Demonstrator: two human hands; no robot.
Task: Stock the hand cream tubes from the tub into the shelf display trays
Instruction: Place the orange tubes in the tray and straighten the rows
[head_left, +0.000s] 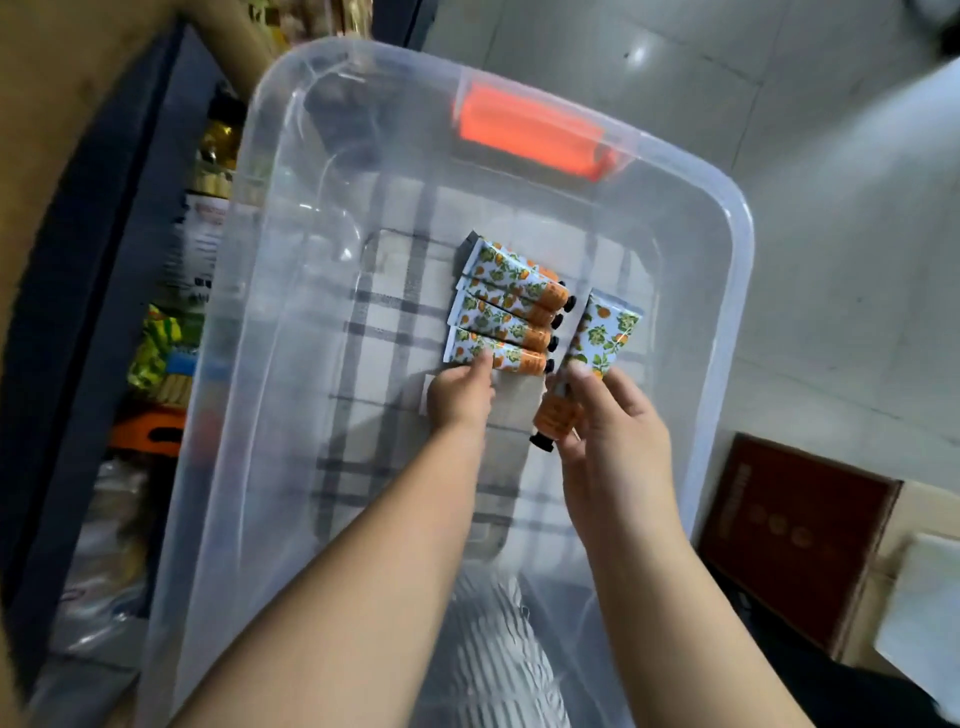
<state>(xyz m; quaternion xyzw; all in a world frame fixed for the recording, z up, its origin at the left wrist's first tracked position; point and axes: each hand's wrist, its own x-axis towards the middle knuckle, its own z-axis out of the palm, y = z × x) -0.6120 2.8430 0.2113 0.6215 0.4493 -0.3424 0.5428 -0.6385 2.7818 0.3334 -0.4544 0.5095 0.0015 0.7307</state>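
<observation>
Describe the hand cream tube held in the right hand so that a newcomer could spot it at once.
Start at the clear plastic tub with the orange handle. On its floor, four tubes lie side by side in a row, the left hand touching the nearest. The tube you want is just right of them, in the right hand: alone, it runs lengthwise, black cap toward the camera.

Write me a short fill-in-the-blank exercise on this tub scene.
1. The row of floral-print hand cream tubes lying side by side in the clear plastic tub holds ____ tubes.
2. The right hand grips ____ tube.
3. The tub's handle is coloured ____.
4. The left hand touches the tube ____ to the person.

Missing words: four; one; orange; nearest
</observation>
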